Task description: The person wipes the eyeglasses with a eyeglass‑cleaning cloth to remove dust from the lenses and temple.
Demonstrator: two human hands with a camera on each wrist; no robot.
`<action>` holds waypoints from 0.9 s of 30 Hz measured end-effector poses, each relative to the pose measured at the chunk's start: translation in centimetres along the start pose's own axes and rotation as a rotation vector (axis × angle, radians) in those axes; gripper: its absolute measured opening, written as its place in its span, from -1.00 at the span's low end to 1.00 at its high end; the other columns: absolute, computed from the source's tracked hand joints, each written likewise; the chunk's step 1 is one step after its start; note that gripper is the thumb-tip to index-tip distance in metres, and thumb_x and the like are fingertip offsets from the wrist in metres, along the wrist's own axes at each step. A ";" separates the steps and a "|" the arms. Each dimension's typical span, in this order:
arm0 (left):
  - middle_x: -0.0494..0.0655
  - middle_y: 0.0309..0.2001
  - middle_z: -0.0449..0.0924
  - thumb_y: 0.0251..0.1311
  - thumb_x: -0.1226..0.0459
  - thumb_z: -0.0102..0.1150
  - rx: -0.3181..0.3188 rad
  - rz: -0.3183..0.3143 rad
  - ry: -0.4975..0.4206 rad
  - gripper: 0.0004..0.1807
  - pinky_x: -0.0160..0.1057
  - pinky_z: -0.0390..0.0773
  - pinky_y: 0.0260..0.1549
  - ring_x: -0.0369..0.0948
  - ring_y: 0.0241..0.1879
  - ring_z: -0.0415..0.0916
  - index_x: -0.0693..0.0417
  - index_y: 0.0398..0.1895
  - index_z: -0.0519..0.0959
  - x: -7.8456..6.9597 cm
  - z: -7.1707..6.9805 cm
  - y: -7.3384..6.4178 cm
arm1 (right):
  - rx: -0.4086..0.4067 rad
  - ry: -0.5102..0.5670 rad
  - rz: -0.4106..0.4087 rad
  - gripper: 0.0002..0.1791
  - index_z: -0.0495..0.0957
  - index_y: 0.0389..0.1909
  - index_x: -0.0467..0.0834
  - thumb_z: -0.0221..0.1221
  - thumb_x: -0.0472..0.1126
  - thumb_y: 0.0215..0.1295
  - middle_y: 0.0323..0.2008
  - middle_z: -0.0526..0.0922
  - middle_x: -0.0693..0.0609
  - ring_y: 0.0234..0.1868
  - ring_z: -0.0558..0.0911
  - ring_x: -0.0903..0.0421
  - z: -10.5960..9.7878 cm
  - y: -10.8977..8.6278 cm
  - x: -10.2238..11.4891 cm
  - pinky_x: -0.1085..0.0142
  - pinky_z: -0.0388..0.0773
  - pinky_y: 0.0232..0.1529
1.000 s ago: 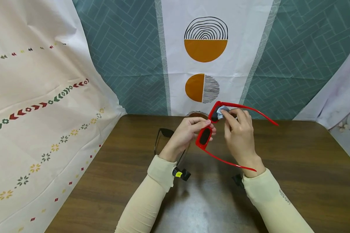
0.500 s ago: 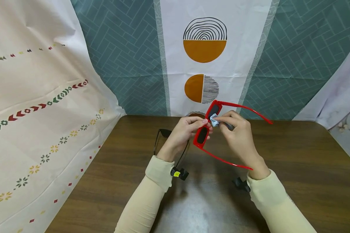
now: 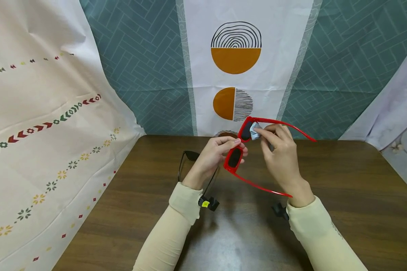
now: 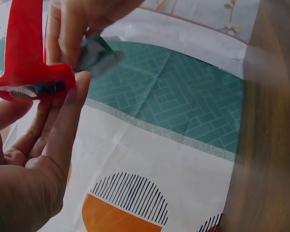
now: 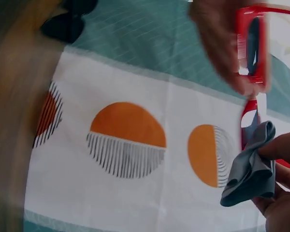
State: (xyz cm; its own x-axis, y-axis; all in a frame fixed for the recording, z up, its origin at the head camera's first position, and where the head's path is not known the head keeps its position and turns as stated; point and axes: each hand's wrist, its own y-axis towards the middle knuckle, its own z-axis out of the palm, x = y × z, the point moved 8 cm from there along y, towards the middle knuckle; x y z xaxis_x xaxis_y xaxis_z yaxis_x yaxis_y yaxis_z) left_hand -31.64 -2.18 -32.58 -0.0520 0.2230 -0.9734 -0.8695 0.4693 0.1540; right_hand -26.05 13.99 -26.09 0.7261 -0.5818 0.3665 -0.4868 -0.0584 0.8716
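Note:
Red-framed sunglasses (image 3: 235,158) with dark lenses are held up above the table, both temples unfolded toward the right. My left hand (image 3: 210,160) pinches them near the bridge between thumb and fingers. In my right hand (image 3: 284,160) a crumpled cloth (image 3: 254,131) is pinched; in the head view it lies against the outer part of the upper lens. The right wrist view shows the folded grey-blue cloth (image 5: 253,169) between thumb and fingers, beside the red frame (image 5: 260,48). Part of the cloth is hidden behind the fingers in the left wrist view.
Black sunglasses (image 3: 192,155) rest on the brown wooden table (image 3: 149,210), partly hidden behind my left hand and wrist. A patterned curtain (image 3: 156,75) hangs at the table's back edge. A cream printed cloth (image 3: 54,158) drapes along the left side.
The cloth in my right hand moved down along the upper lens toward the bridge, then back up toward its outer end. The red sunglasses shifted slightly left; my left hand keeps its hold.

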 end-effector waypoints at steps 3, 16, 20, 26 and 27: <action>0.09 -0.19 0.76 0.52 0.22 0.13 0.009 0.009 0.026 -0.68 0.10 0.71 -0.03 0.00 -0.21 0.78 0.37 -0.06 0.66 0.0 0.1 -0.1 | 0.035 -0.057 -0.014 -0.72 0.75 -0.10 -0.37 0.20 -0.63 0.26 -0.25 0.62 -0.26 -0.15 0.53 -0.23 0.7 -0.3 -0.2 0.12 0.45 -0.20; 0.07 -0.18 0.75 0.52 0.25 0.13 -0.017 0.005 0.056 -0.69 0.11 0.70 -0.03 -0.01 -0.20 0.76 0.39 -0.01 0.65 0.6 -0.1 -0.3 | 0.234 0.121 0.257 -0.75 0.80 -0.14 -0.30 0.20 -0.56 0.31 -0.31 0.67 -0.08 -0.29 0.56 0.11 1.7 -1.5 -1.5 0.50 0.46 -0.31; 0.07 -0.18 0.74 0.52 0.24 0.14 -0.029 0.017 0.030 -0.71 0.07 0.72 -0.05 -0.02 -0.20 0.76 0.35 -0.07 0.67 0.4 -0.4 -0.3 | 0.284 0.245 0.376 -0.77 0.80 -0.11 -0.27 0.20 -0.50 0.38 -0.26 0.68 -0.06 -0.24 0.59 0.14 1.5 -1.4 -2.1 0.50 0.56 -0.25; 0.04 -0.16 0.72 0.53 0.24 0.14 -0.112 0.072 -0.053 -0.71 0.05 0.70 0.00 -0.08 -0.14 0.75 0.36 -0.02 0.66 -0.3 -1.2 -0.3 | 0.205 0.304 0.287 -0.76 0.81 -0.16 -0.27 0.22 -0.54 0.32 -0.30 0.68 -0.04 -0.28 0.58 0.19 0.7 -0.5 -0.8 0.53 0.54 -0.25; 0.02 -0.15 0.72 0.54 0.24 0.14 -0.128 0.075 -0.063 -0.70 0.06 0.69 0.02 -0.09 -0.13 0.74 0.35 0.00 0.66 -0.3 -1.4 -0.2 | 0.187 0.303 0.235 -0.74 0.81 -0.18 -0.28 0.22 -0.58 0.28 -0.31 0.67 -0.03 -0.29 0.57 0.20 0.8 -0.5 -0.4 0.53 0.52 -0.26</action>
State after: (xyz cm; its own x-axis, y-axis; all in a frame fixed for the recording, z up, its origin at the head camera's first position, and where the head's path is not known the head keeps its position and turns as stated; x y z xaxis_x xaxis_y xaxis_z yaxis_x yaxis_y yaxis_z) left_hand -32.10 -3.52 -32.56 -0.0916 0.3087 -0.9467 -0.9199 0.3379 0.1992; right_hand -26.45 13.62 -26.88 0.6812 -0.3335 0.6518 -0.7155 -0.1146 0.6891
